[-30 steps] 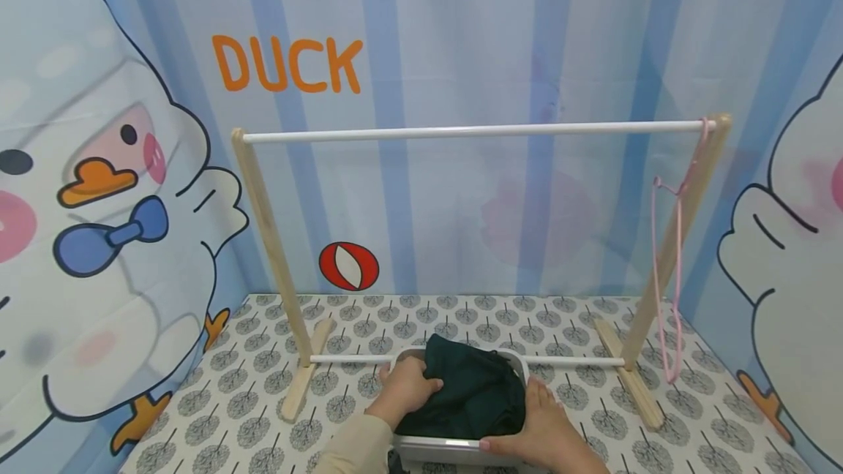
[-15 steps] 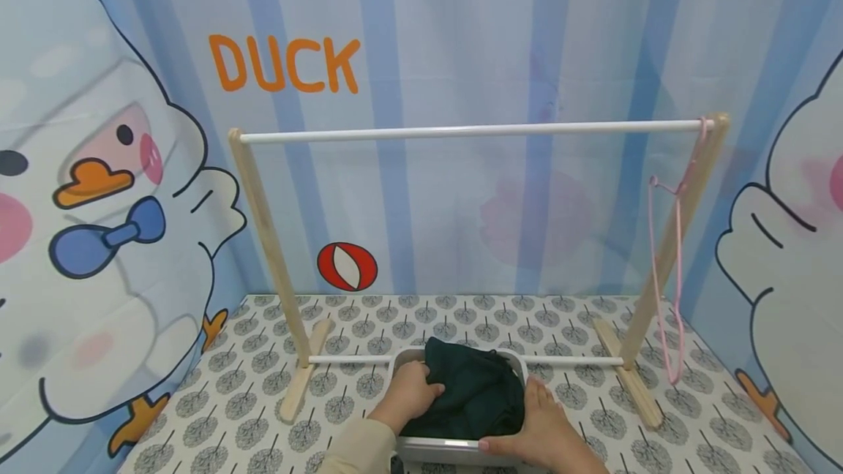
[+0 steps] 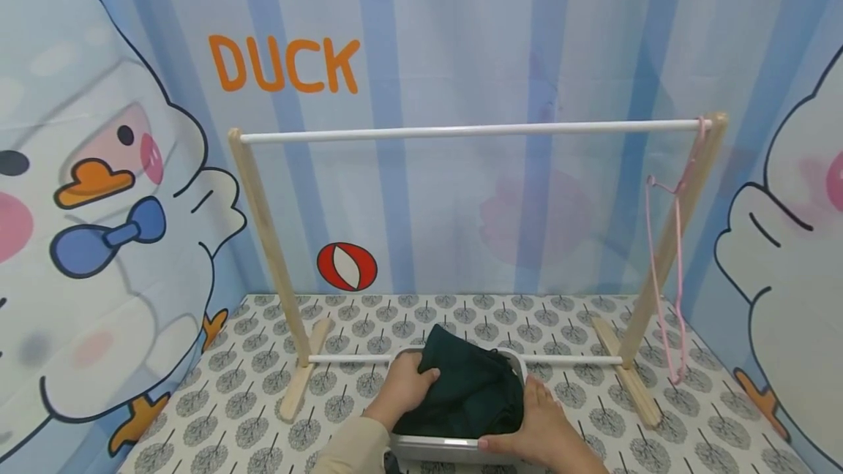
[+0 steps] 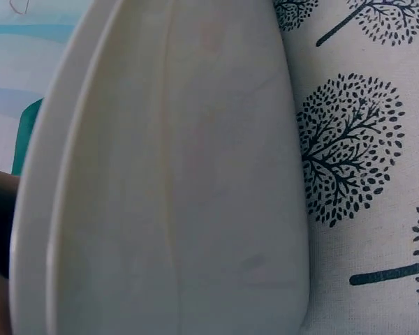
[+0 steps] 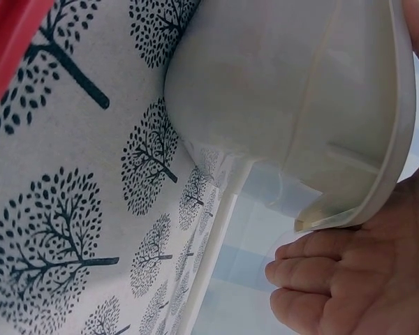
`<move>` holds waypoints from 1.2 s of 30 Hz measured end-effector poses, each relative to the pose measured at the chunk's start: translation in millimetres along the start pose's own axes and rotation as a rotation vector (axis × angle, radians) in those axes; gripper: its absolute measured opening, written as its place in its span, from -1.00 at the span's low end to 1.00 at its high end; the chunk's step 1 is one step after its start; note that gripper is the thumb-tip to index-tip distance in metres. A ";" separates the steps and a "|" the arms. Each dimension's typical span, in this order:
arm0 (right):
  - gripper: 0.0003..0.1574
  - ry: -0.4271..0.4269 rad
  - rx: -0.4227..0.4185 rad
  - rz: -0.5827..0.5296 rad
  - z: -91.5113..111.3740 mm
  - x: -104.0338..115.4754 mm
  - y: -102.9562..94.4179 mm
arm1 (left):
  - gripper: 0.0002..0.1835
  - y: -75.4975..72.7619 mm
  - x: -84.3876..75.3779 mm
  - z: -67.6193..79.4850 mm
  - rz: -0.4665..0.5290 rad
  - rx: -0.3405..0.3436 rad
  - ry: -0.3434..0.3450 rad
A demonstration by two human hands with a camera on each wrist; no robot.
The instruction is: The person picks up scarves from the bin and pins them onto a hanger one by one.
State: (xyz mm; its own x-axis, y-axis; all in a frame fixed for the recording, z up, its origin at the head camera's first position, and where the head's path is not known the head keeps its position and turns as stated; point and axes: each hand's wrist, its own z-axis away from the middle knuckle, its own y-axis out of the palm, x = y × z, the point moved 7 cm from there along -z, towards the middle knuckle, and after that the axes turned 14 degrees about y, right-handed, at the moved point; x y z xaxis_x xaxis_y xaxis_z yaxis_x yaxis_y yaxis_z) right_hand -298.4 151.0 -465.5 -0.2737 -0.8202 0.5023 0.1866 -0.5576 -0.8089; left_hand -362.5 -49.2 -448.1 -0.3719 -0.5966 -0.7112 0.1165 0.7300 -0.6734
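A dark green cloth garment (image 3: pixel 469 390) lies bunched in a pale grey-white plastic basin (image 3: pixel 454 445) near the front of the table, in the head view. My left hand (image 3: pixel 403 390) pinches its left part, thumb on top and fingers behind, and a corner stands up above the rim. At the basin's front right corner rests my right hand (image 3: pixel 543 426), the thumb along the front rim and straight fingers along the right side. The right wrist view has the right hand (image 5: pixel 356 272) against the basin's rim (image 5: pixel 394 139). Basin wall (image 4: pixel 181 174) fills most of the left wrist view.
Behind the basin stands a rack with wooden legs (image 3: pixel 266 240) and a white top rail (image 3: pixel 461 130). A pink hanger (image 3: pixel 678 262) hangs at its right end. A white lower bar (image 3: pixel 573 360) runs behind the basin. A printed curtain (image 3: pixel 448 218) backs the tree-patterned tabletop (image 3: pixel 342 408).
My left hand has taken hold of the green garment and raised its corner slightly up and to the left. The right hand has stayed at the basin's corner.
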 end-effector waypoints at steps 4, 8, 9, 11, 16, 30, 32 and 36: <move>0.66 0.001 -0.003 0.000 0.2 0.2 -0.1 | -0.74 -1.3 -0.3 0.8 0.021 0.001 0.004; 0.67 0.002 0.000 -0.007 -0.2 -0.5 0.9 | -0.77 -3.4 -2.6 0.9 0.039 -0.004 0.003; 0.67 0.003 0.002 -0.009 -0.1 -0.6 1.0 | -0.78 -4.1 -3.5 0.7 0.040 -0.005 0.004; 0.67 0.006 0.011 -0.015 -0.1 -0.9 1.3 | -0.79 -7.0 -7.4 0.0 0.044 -0.008 0.015; 0.68 0.007 0.022 -0.014 -0.1 -0.9 1.5 | -0.81 -16.3 -21.2 -4.1 0.035 -0.028 0.095; 0.66 -0.008 0.000 -0.018 0.2 -0.3 -0.2 | -0.78 -41.8 -61.8 -10.1 0.046 -0.014 0.189; 0.65 -0.019 -0.012 -0.021 0.6 0.4 -0.9 | -0.79 -44.5 -67.2 -10.8 0.060 -0.011 0.197; 0.65 -0.032 -0.031 -0.036 2.2 1.1 -1.9 | -0.81 -50.0 -75.7 -12.0 0.092 -0.011 0.196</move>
State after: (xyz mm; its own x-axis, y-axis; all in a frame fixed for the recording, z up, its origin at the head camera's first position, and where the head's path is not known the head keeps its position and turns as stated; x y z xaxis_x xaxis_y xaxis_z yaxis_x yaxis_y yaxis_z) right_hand -296.9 150.8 -462.7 -0.2491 -0.8035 0.5406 0.1477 -0.5832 -0.7988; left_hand -351.2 -36.5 -358.2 -0.5323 -0.4521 -0.7157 0.1484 0.7826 -0.6046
